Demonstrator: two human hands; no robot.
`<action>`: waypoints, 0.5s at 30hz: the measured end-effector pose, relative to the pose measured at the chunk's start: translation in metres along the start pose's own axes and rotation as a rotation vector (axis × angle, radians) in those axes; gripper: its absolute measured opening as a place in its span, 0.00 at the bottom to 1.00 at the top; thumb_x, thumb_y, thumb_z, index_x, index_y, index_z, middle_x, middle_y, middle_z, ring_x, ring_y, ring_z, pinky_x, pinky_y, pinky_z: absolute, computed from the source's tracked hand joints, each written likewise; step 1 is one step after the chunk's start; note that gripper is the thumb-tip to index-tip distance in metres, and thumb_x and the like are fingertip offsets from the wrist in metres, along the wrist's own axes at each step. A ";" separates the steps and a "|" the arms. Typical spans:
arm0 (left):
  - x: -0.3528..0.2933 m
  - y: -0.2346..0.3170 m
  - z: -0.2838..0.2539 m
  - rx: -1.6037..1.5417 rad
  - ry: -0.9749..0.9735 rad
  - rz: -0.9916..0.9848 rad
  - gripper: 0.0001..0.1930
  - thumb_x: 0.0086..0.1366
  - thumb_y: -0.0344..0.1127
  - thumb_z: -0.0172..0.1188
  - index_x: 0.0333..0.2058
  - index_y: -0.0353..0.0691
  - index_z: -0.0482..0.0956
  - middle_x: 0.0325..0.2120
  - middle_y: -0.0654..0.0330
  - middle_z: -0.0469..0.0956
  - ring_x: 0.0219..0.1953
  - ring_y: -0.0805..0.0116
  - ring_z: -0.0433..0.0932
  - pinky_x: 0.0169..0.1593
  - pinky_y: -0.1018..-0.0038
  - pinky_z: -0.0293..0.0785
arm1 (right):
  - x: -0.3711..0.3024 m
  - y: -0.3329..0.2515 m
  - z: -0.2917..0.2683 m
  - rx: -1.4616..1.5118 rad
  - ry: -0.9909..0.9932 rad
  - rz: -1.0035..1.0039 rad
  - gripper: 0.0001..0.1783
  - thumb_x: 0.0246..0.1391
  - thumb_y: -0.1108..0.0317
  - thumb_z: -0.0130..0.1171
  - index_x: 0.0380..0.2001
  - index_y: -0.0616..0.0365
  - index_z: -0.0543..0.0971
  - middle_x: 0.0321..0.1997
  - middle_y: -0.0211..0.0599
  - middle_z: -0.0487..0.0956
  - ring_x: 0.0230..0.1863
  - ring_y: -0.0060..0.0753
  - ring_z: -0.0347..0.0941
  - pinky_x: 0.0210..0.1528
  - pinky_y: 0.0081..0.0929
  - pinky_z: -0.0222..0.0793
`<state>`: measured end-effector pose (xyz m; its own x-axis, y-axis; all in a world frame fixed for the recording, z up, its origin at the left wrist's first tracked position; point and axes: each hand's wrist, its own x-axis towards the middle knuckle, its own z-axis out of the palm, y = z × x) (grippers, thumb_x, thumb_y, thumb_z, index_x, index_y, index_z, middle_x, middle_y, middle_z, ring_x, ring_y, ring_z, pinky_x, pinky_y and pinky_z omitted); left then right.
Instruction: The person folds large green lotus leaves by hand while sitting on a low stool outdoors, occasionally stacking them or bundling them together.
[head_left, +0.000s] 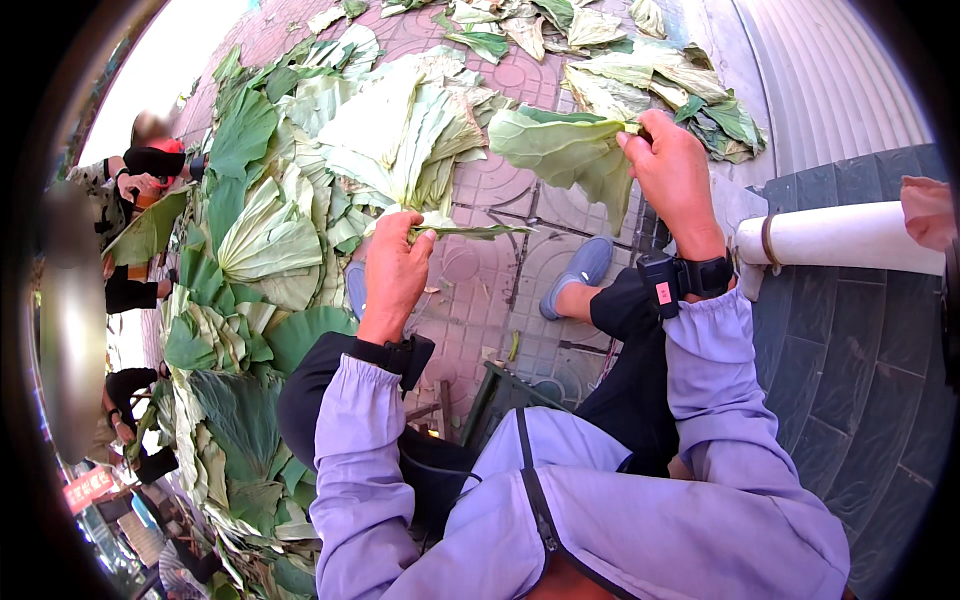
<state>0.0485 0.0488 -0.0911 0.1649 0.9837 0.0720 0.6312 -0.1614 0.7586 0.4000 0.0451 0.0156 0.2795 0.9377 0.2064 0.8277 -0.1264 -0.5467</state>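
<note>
My right hand (pixel 674 178) is raised and pinches a pale green lotus leaf (pixel 568 152) by its narrow gathered end. The rest of that leaf fans out to the left and hangs down. Lower and to the left, my left hand (pixel 393 265) has its fingers closed on a thin, folded green leaf piece (pixel 475 231) pointing right. Just beyond this hand lies a large fan of pale, wilted lotus leaves (pixel 390 130). A band-mounted device sits on each wrist.
Lotus leaves (pixel 240 430) cover the red paving (pixel 480 270) to the left. Another leaf heap (pixel 660 80) lies at the far right. A white pipe (pixel 850 235) and dark tiled wall (pixel 850 370) stand at right. Other people's hands (pixel 138 185) handle leaves at far left.
</note>
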 end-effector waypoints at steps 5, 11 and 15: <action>-0.026 -0.026 0.038 0.011 -0.039 -0.110 0.16 0.63 0.33 0.68 0.48 0.33 0.81 0.41 0.51 0.79 0.38 0.58 0.79 0.45 0.65 0.76 | -0.005 -0.005 0.001 -0.001 -0.032 -0.035 0.14 0.59 0.61 0.63 0.33 0.63 0.77 0.30 0.56 0.80 0.35 0.66 0.78 0.37 0.54 0.71; -0.079 -0.057 0.079 0.056 -0.078 -0.207 0.22 0.60 0.35 0.70 0.51 0.31 0.80 0.46 0.46 0.79 0.46 0.54 0.80 0.53 0.65 0.75 | -0.006 -0.015 -0.003 -0.077 -0.075 -0.067 0.15 0.59 0.59 0.63 0.34 0.62 0.78 0.33 0.54 0.82 0.38 0.64 0.79 0.40 0.55 0.73; -0.123 -0.063 0.099 0.005 -0.256 -0.442 0.27 0.58 0.37 0.70 0.53 0.25 0.79 0.48 0.39 0.81 0.51 0.48 0.80 0.57 0.62 0.74 | -0.008 -0.016 -0.004 -0.069 -0.088 -0.094 0.14 0.59 0.59 0.63 0.34 0.62 0.78 0.35 0.52 0.82 0.40 0.63 0.79 0.42 0.54 0.74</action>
<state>0.0633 -0.0697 -0.2123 0.0612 0.9069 -0.4168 0.6865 0.2649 0.6772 0.3865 0.0379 0.0260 0.1579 0.9708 0.1805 0.8807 -0.0558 -0.4704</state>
